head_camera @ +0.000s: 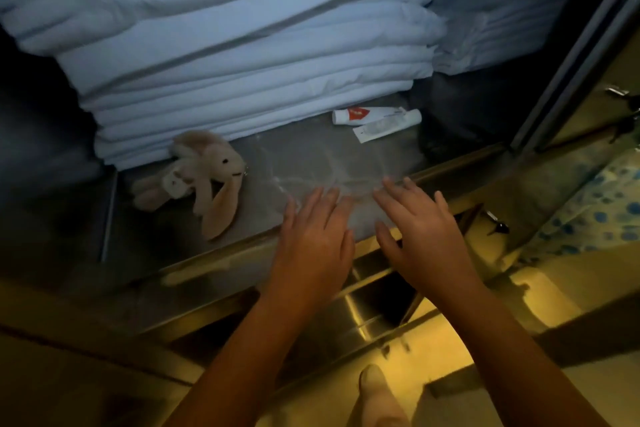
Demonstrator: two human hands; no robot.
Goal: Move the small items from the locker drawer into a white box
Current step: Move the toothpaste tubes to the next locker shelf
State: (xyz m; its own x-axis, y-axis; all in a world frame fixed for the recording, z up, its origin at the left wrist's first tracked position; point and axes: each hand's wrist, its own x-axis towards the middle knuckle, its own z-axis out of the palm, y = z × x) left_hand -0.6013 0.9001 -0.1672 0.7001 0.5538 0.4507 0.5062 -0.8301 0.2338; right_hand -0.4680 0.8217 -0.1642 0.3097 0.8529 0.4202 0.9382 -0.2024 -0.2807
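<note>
The left hand (311, 232) and right hand (419, 229) are held open, empty; the upper-centre tube (367, 114), tucked against linen (242, 62), may be overlooked.

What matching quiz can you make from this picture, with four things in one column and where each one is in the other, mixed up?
Things
1. plush rabbit
2. white tube
3. folded white linens
4. left hand and right hand

Places
A. at the back, stacked high
B. front edge, in the middle, fingers straight
C. left, at the foot of the stack
D. right, at the foot of the stack, beside a clear packet

Pairs: 1-C, 2-D, 3-A, 4-B
</note>
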